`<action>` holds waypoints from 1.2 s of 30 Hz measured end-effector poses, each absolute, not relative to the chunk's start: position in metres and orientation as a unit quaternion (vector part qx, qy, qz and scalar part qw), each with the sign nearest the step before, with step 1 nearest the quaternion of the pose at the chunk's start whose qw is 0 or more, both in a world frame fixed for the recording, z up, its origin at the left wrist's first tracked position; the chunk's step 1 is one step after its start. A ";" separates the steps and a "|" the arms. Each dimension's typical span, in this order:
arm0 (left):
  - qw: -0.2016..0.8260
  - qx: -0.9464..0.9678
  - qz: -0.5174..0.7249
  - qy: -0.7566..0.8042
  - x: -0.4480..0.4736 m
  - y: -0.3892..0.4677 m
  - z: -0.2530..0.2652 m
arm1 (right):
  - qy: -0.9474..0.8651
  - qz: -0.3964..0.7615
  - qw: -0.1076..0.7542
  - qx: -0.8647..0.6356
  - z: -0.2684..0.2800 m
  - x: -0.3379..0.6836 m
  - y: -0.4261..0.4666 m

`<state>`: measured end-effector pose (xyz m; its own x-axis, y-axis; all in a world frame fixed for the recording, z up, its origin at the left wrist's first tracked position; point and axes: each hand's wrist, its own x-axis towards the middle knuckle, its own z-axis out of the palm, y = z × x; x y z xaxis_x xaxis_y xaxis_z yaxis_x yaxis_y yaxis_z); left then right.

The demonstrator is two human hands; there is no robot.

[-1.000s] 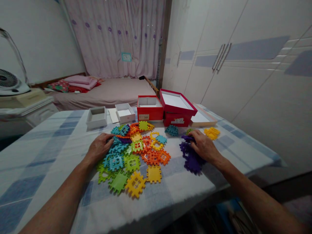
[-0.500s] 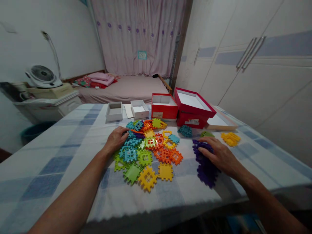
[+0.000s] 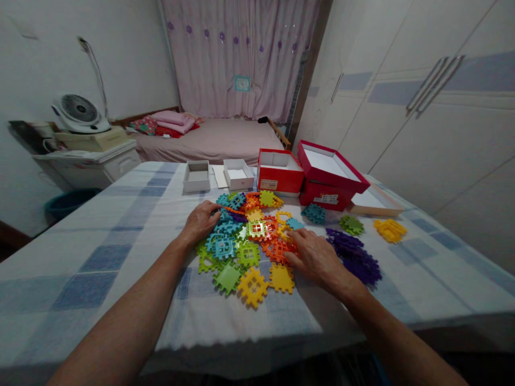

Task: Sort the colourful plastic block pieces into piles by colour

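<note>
A loose heap of interlocking plastic building tiles spreads over the table. Against the heap's left edge, beside the blue tiles (image 3: 223, 246), rests my left hand (image 3: 203, 221) with its fingers loosely bent and apart; nothing shows in its grasp. My right hand (image 3: 316, 256) reaches over the heap's right side, thumb apart from the fingers, touching the orange tiles (image 3: 276, 250); its fingertips partly cover them. Green tiles (image 3: 228, 277), a yellow windowed tile (image 3: 253, 288) and a solid yellow tile (image 3: 281, 277) lie at the near side. Purple tiles (image 3: 356, 257) form a separate pile right of my right hand.
Small piles of blue tiles (image 3: 314, 213), green tiles (image 3: 351, 225) and yellow tiles (image 3: 390, 230) lie further right. Behind stand two small white boxes (image 3: 197, 185), a red box (image 3: 279, 179), a larger dark red box (image 3: 328, 195) and a shallow lid (image 3: 378, 206).
My right hand has left the purple tiles and moved left to the orange tiles in the heap. The purple tiles now lie by themselves. My left hand stays at the heap's edge.
</note>
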<state>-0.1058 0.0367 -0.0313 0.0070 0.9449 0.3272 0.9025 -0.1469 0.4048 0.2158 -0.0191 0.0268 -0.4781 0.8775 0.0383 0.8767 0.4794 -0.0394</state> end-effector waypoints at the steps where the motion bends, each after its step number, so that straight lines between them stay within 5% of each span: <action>1: 0.039 0.707 0.266 0.654 -0.105 0.037 -0.031 | -0.856 0.006 0.018 -0.516 0.025 0.219 -0.021; 12: 0.048 0.706 0.251 0.661 -0.104 0.036 -0.027 | -0.835 0.011 0.083 -0.545 0.022 0.237 -0.002; 19: 0.051 0.711 0.251 0.655 -0.106 0.037 -0.029 | -0.840 0.011 0.010 -0.543 0.021 0.230 0.034; 27: 0.056 0.711 0.259 0.652 -0.108 0.037 -0.029 | -0.820 -0.032 0.021 -0.571 0.022 0.234 0.048; 36: 0.053 0.707 0.256 0.657 -0.107 0.038 -0.031 | -0.782 0.008 0.140 -0.607 0.036 0.265 0.100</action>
